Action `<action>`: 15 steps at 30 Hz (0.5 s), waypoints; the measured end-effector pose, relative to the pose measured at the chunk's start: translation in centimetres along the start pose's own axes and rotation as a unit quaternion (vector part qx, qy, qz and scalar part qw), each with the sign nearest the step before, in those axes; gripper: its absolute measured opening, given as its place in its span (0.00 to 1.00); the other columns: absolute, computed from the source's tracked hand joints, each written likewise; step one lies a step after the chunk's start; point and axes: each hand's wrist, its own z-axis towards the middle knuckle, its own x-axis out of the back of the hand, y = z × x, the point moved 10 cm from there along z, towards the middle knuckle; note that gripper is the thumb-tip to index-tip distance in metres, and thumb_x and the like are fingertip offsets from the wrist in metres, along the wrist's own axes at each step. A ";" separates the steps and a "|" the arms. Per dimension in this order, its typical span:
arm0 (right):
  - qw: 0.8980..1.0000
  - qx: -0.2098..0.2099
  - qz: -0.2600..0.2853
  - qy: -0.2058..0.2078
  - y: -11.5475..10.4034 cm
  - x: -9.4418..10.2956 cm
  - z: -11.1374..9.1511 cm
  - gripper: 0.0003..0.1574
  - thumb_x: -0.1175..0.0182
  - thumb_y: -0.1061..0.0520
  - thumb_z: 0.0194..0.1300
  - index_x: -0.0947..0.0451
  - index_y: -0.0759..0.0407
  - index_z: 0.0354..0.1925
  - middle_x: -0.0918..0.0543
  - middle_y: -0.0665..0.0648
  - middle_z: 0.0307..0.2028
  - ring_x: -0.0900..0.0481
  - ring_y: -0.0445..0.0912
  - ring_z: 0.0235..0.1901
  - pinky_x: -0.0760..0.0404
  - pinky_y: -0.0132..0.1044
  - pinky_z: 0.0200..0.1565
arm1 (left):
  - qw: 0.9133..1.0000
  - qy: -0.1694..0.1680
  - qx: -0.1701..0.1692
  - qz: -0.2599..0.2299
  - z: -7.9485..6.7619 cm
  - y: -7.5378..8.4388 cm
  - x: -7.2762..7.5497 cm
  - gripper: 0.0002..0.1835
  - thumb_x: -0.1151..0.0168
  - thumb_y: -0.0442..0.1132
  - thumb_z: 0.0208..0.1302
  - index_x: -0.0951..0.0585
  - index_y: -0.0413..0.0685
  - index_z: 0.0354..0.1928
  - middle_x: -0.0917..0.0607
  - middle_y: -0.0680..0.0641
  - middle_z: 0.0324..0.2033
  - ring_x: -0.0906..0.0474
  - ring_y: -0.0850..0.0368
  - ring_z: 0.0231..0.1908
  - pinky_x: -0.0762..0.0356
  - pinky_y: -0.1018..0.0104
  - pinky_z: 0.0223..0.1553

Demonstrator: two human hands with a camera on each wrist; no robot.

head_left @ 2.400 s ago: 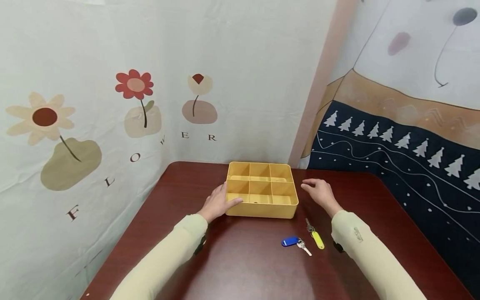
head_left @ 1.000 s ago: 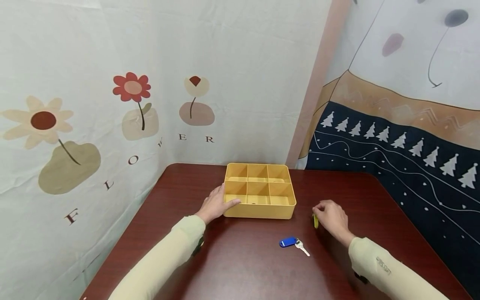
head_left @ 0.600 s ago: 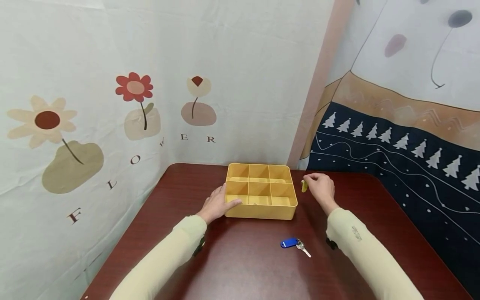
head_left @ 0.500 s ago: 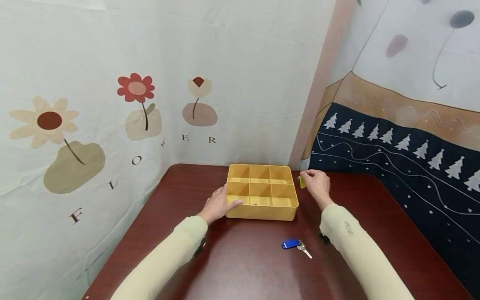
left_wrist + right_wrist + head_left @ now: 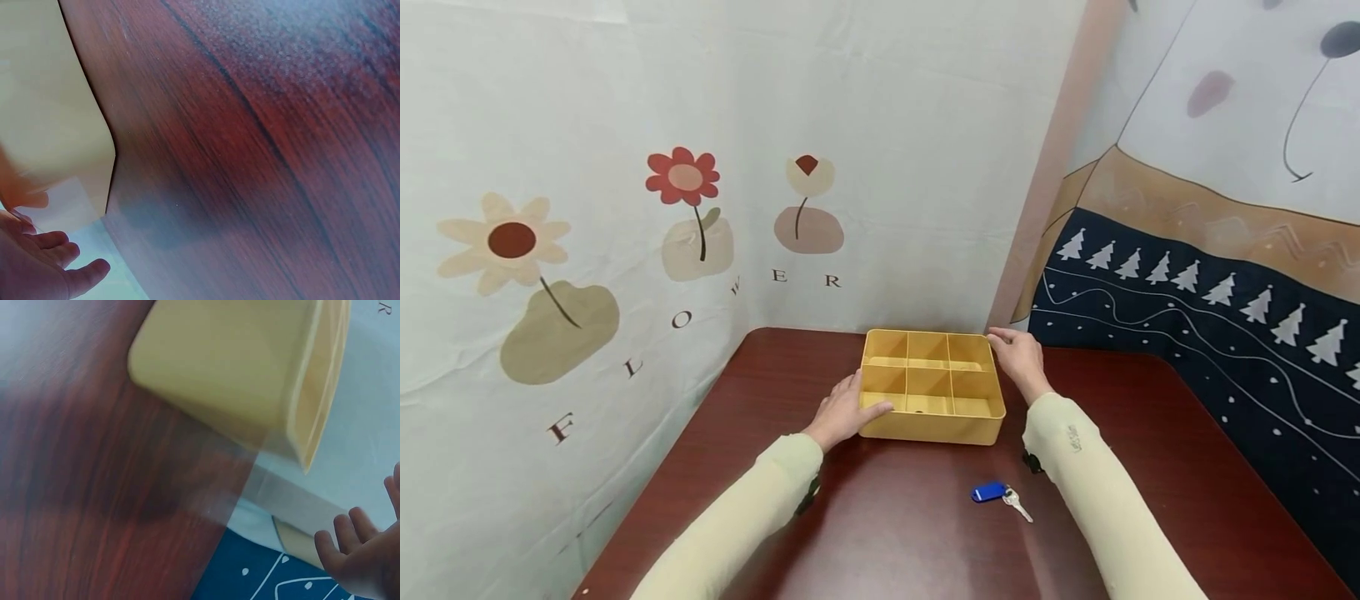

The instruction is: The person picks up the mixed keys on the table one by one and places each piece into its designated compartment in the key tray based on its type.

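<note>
A yellow divided storage box (image 5: 928,429) stands near the back of the table. My left hand (image 5: 840,410) rests on its left side, thumb over the front rim; in the left wrist view its fingers (image 5: 87,276) lie loosely by the box wall. My right hand (image 5: 1021,360) is at the back right corner, fingertips right at the rim. In the right wrist view its fingers (image 5: 347,534) are loosely bent beside the box. The yellow-tagged key is not visible, and I cannot tell whether this hand holds it. A key (image 5: 1017,503) with a blue tag (image 5: 988,492) lies in front.
The dark red wooden table (image 5: 880,533) backs onto a white curtain (image 5: 917,208) with printed flowers. A dark blue cloth (image 5: 1120,300) with white trees hangs at the right. A small dark spot shows at the box's front middle compartment.
The right hand picked up the yellow-tagged key from the table and carried it back and left to the box's corner, where the tag is out of sight. The left hand stays on the box.
</note>
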 end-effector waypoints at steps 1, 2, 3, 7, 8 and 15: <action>1.000 0.000 -0.002 -0.003 0.3 0.1 -0.1 0.23 0.46 0.49 0.75 0.21 0.57 0.62 0.23 0.62 0.62 0.31 0.58 0.65 0.35 0.54 0.65 | 1.000 0.002 -0.003 -0.001 0.0 0.1 0.0 0.56 0.40 0.68 0.62 0.49 0.36 0.77 0.40 0.34 0.72 0.45 0.37 0.71 0.43 0.39 0.66; 1.000 0.000 -0.002 -0.005 0.6 0.2 -0.2 0.23 0.45 0.49 0.75 0.21 0.57 0.62 0.23 0.62 0.62 0.31 0.58 0.65 0.34 0.54 0.65 | 1.000 0.001 -0.002 -0.001 0.0 0.2 0.0 0.56 0.40 0.68 0.62 0.50 0.36 0.77 0.41 0.34 0.72 0.45 0.37 0.71 0.43 0.39 0.67; 1.000 -0.001 -0.003 -0.009 0.9 0.3 -0.3 0.23 0.45 0.49 0.75 0.21 0.57 0.62 0.23 0.62 0.62 0.31 0.58 0.65 0.34 0.55 0.65 | 1.000 0.002 -0.003 -0.002 0.0 0.3 0.1 0.55 0.40 0.67 0.62 0.49 0.36 0.77 0.41 0.33 0.72 0.45 0.37 0.71 0.43 0.39 0.67; 1.000 0.005 -0.011 -0.020 2.0 0.6 -0.8 0.23 0.45 0.49 0.75 0.21 0.59 0.61 0.23 0.63 0.61 0.31 0.59 0.64 0.32 0.56 0.63 | 1.000 0.002 -0.006 -0.001 0.1 0.4 0.1 0.55 0.39 0.65 0.63 0.49 0.35 0.76 0.40 0.33 0.72 0.44 0.36 0.71 0.43 0.38 0.66; 1.000 0.009 -0.015 -0.022 2.2 0.8 -0.9 0.23 0.45 0.49 0.75 0.21 0.59 0.61 0.23 0.64 0.61 0.30 0.60 0.63 0.32 0.56 0.63 | 1.000 0.000 -0.004 0.000 0.1 0.4 0.0 0.55 0.39 0.66 0.63 0.49 0.36 0.77 0.41 0.33 0.72 0.45 0.36 0.71 0.43 0.39 0.66; 0.999 0.018 -0.040 -0.032 5.0 1.5 -2.2 0.24 0.43 0.49 0.74 0.20 0.61 0.59 0.21 0.66 0.59 0.28 0.61 0.61 0.31 0.57 0.61 | 1.000 -0.006 0.002 0.000 0.1 0.0 -0.1 0.57 0.41 0.69 0.62 0.51 0.36 0.77 0.42 0.34 0.73 0.47 0.37 0.72 0.45 0.40 0.68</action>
